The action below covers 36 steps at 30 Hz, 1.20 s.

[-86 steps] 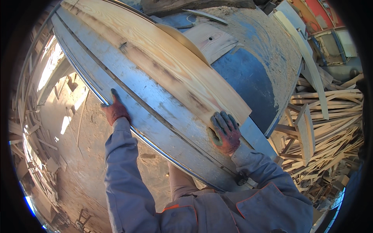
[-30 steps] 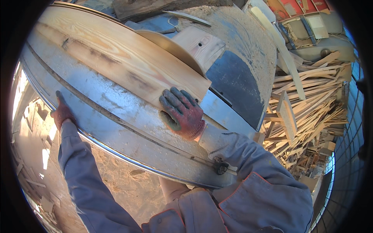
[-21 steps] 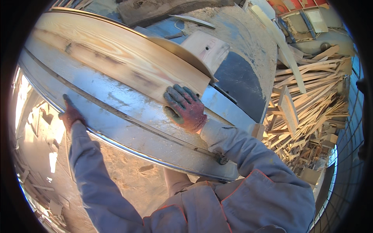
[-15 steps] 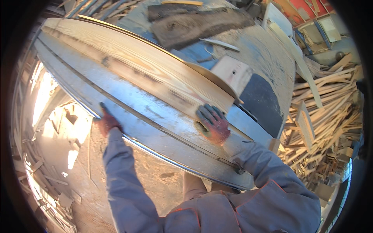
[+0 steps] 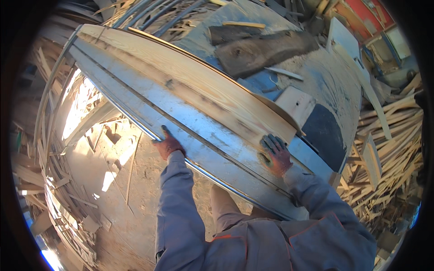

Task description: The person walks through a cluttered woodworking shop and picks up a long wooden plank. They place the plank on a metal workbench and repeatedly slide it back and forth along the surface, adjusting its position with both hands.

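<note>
A long pale board (image 5: pixel 199 79) with visible grain and a darker, rough near edge lies along a grooved metal machine table (image 5: pixel 149 106). My right hand (image 5: pixel 276 156), in a worn red and dark glove, rests on the board's right end, fingers spread over its top and near edge. At the table's near edge is my left hand (image 5: pixel 169 145), gloved alike. It is curled over that edge with one dark fingertip up on the metal, and its other fingers are partly hidden. A thin curved brown strip (image 5: pixel 282 114) runs along the board's far side near its right end.
Beyond the board, a dusty surface carries dark rough slabs (image 5: pixel 262 52) and a pale block (image 5: pixel 296 103) beside a black panel (image 5: pixel 323 133). Heaped wooden offcuts (image 5: pixel 393 135) stand at right. More scraps (image 5: pixel 68 203) lie at left on the sunlit, dusty floor (image 5: pixel 122 217).
The whole scene has shifted to the right in the picture as my head turned. Both hands keep about the same places on the board and the table edge.
</note>
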Tool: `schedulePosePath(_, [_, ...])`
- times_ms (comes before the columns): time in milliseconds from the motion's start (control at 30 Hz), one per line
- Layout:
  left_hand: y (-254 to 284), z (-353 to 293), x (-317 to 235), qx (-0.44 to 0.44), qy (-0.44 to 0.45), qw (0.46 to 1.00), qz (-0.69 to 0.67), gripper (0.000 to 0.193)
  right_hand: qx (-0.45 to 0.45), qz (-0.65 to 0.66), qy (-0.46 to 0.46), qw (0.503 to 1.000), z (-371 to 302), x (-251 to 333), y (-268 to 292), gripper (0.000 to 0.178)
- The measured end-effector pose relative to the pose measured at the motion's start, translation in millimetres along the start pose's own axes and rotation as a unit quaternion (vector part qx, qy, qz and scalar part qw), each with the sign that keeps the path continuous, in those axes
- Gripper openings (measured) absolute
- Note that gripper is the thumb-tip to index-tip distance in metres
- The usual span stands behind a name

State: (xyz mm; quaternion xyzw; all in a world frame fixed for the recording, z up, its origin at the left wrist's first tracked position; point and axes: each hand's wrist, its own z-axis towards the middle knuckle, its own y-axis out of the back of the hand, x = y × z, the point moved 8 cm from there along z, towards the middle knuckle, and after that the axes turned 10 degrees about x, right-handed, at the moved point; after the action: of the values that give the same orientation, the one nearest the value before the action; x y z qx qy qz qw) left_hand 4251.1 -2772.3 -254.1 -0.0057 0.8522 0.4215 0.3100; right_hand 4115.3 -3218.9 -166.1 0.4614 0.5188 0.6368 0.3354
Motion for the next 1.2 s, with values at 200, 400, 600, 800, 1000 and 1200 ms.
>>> schedulePosePath(200, [11, -9, 1, -0.001, -0.036, 0.998, -0.053, 0.099, 0.025, -0.009, -0.042, 0.999, 3, 22, 11, 0.068])
schedulePosePath(400, [4, 32, 20, 0.143, -0.129, 0.975, -0.11, 0.087, -0.116, 0.087, -0.298, 0.943, -30, 34, 6, 0.073])
schedulePosePath(600, [70, 116, 67, 0.406, -0.214, 0.88, 0.123, 0.09, -0.317, 0.471, -0.498, 0.655, -90, -19, -67, 0.063])
schedulePosePath(800, [210, 203, 202, 0.286, -0.037, 0.921, 0.263, 0.089, -0.286, 0.577, -0.532, 0.549, -83, -46, -89, 0.076])
schedulePosePath(1000, [271, 200, 315, 0.344, -0.136, 0.808, 0.458, 0.063, -0.296, 0.534, -0.575, 0.544, -68, -44, -84, 0.095])
schedulePosePath(1200, [323, 246, 279, 0.249, 0.005, 0.893, 0.374, 0.062, -0.333, 0.499, -0.619, 0.508, -63, -6, -74, 0.1])
